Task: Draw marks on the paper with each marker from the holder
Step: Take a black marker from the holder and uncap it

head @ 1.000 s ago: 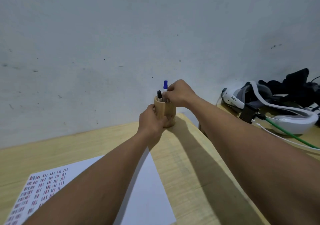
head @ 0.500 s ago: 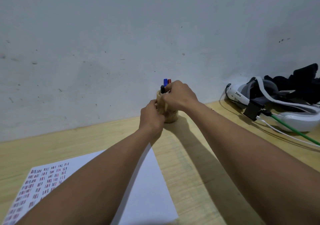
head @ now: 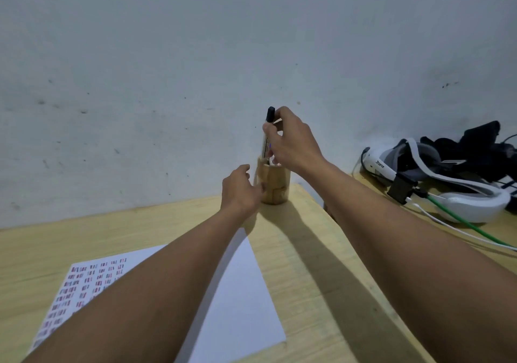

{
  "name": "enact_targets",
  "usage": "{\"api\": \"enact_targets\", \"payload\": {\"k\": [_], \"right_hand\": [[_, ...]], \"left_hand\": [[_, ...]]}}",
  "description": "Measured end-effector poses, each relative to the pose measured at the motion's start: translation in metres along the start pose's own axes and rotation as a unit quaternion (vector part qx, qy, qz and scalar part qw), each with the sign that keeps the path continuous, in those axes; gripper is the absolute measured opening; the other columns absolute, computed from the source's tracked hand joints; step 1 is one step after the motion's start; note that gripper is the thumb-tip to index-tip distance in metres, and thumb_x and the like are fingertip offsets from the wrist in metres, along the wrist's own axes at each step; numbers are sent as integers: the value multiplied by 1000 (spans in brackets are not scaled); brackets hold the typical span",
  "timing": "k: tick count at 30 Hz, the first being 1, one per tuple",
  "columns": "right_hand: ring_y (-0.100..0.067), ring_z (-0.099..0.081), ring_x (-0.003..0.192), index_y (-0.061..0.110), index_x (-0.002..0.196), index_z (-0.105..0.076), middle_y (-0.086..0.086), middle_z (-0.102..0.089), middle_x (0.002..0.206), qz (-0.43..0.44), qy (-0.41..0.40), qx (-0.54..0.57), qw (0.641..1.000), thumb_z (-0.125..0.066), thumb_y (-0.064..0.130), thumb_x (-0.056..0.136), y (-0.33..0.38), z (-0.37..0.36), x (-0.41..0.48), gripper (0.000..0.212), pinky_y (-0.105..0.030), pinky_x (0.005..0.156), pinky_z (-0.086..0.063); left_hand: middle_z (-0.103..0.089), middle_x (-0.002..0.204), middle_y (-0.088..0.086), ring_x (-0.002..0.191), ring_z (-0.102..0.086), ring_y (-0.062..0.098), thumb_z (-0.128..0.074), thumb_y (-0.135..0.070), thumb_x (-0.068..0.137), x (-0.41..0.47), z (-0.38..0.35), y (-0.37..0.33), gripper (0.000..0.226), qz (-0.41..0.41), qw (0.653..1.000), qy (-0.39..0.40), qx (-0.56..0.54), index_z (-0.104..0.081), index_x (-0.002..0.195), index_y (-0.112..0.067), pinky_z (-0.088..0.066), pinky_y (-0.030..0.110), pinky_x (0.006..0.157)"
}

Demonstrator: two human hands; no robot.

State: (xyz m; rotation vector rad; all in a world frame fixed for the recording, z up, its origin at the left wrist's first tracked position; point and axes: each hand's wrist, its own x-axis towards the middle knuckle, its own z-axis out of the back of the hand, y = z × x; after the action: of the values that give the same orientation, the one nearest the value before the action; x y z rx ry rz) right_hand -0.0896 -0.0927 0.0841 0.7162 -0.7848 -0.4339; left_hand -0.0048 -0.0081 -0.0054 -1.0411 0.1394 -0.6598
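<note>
Behind the right hand (head: pixel 293 144), most of the holder's mouth is hidden; only a sliver of blue and a pale tip show between fingers and rim, too small to tell what they are. Lower end of the black-capped marker (head: pixel 267 133) is masked by the hand and the rim, so whether it has cleared the holder cannot be told. Right thumb and fingers pinch this marker, upright, just above centre frame. Holder (head: pixel 275 185): short wooden cylinder, light grain, standing at the far edge of the table (head: pixel 307 250), against the wall (head: pixel 195 54). Left hand (head: pixel 240 189) loosely curled beside the holder's left wall, fingers apart; contact uncertain. Paper (head: pixel 240 292): flat white sheet at lower centre, left part ruled with rows of small red and dark dashes, partly covered by the left forearm. Right edge of frame: white headset (head: pixel 447 192) with dark straps, green cable (head: pixel 461 222), cut off.
</note>
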Motion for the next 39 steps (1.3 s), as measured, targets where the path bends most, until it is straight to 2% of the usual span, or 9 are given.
{"api": "enact_targets", "payload": {"k": [5, 9, 12, 18, 22, 26, 29, 32, 39], "right_hand": [[-9, -72, 57, 16, 112, -62, 0, -70, 95, 41, 27, -42, 998, -54, 32, 102, 33, 4, -14, 21, -26, 50, -57], [-13, -73, 60, 18, 95, -76, 0, -75, 80, 54, 76, -64, 994, -74, 32, 91, 57, -2, -34, 14, -37, 65, -63], [-11, -72, 60, 22, 91, -80, 3, -75, 78, 55, 104, -90, 989, -78, 32, 87, 75, -11, -50, 11, -38, 70, -61], [-12, -70, 61, 19, 95, -81, -1, -76, 84, 62, 112, -96, 987, -79, 32, 87, 102, -32, -76, 15, -33, 64, -57], [-10, -66, 72, 21, 108, -73, 3, -64, 99, 110, 2, -56, 992, -75, 31, 91, 112, -48, -96, 20, -31, 70, -55], [-14, -54, 59, 13, 78, -67, 6, -60, 66, 8, -30, 49, 998, -62, 49, 94, 132, -72, -128, 40, -31, 57, -41], [-14, -44, 50, 6, 91, -71, 1, -53, 65, -226, 46, 342, 911, -64, 51, 95, 148, -85, -136, 45, -24, 45, -39], [-8, -45, 41, 11, 85, -66, 2, -53, 62, -302, 49, 497, 812, -70, 33, 96, 159, -98, -135, 25, -17, 38, -41], [-7, -54, 44, 4, 79, -64, -3, -56, 61, -271, 63, 526, 804, -67, 16, 98, 167, -127, -142, 22, -14, 47, -51]], "left_hand": [[-69, 120, 0, 105, -66, 16, -58, -11, 91, -18, 59, -7, 42, 27, 980, -64, -185, -61, 133, -19, -55, 32, 90], [-75, 103, 5, 92, -73, 18, -57, -18, 96, -40, 115, -19, 27, 31, 943, -96, -317, -69, 120, -15, -60, 35, 85], [-76, 97, 7, 84, -74, 18, -66, -28, 94, -62, 147, -23, 24, -15, 946, -84, -312, -75, 111, -13, -61, 33, 78], [-78, 90, 10, 81, -76, 19, -72, -10, 90, -90, 182, -11, 9, -66, 966, -66, -240, -78, 97, -8, -61, 35, 79], [-77, 81, 10, 83, -76, 26, -70, -8, 91, -100, 195, -7, 12, -64, 957, -141, -244, -75, 82, -15, -62, 36, 80], [-77, 83, 11, 84, -77, 23, -67, -8, 94, -110, 208, -4, 11, -43, 941, -165, -293, -73, 84, -12, -62, 36, 82], [-76, 88, 13, 82, -77, 18, -67, -8, 95, -120, 217, 2, 8, -43, 945, -124, -299, -72, 89, -9, -62, 33, 81], [-75, 89, 12, 80, -76, 15, -67, -7, 95, -128, 227, 10, 6, -43, 950, -101, -294, -73, 94, -7, -62, 33, 81], [-71, 91, 11, 83, -71, 19, -65, -1, 94, -138, 253, 36, 9, -25, 962, -66, -265, -72, 95, -6, -62, 37, 84]]}}
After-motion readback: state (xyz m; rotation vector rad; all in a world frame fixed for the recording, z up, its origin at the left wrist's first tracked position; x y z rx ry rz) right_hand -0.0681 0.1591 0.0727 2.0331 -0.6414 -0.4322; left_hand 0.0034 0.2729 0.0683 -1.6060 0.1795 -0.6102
